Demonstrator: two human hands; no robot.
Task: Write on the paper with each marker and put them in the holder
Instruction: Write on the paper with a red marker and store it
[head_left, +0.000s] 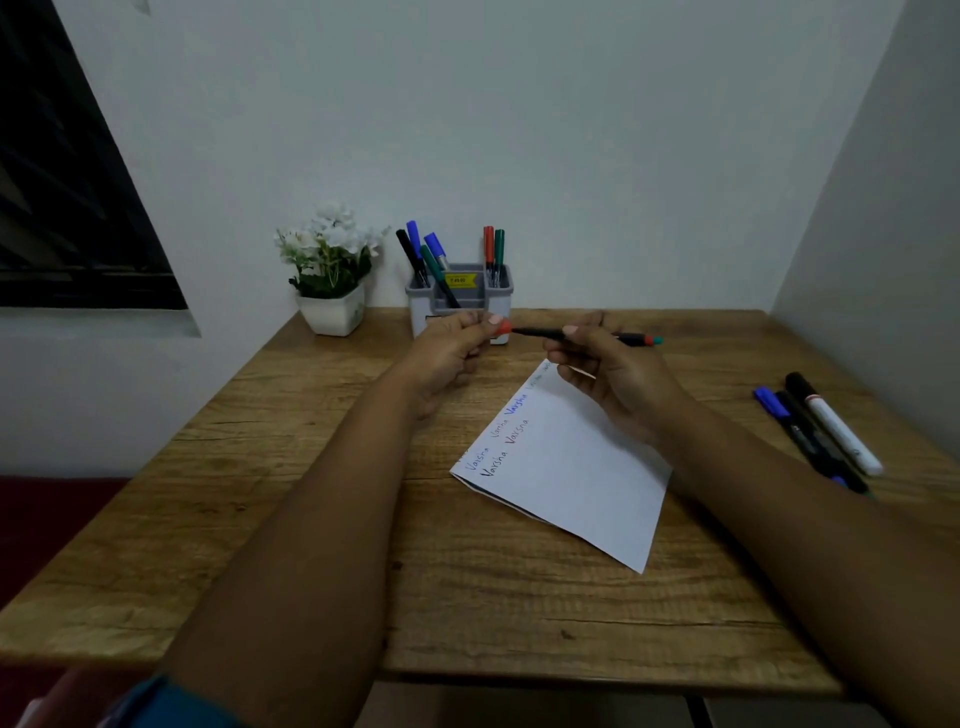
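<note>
Both hands raised, fingers pinched.

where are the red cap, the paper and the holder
red cap (503, 327), head view, on the cap's exposed side beside the left fingertips
paper (582, 467), head view, blank middle of the sheet
holder (501, 291), head view, right compartment's front wall

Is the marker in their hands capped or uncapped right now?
Uncapped. The left hand pinches the red cap just off the tip of the marker, which the right hand holds level above the paper.
</note>
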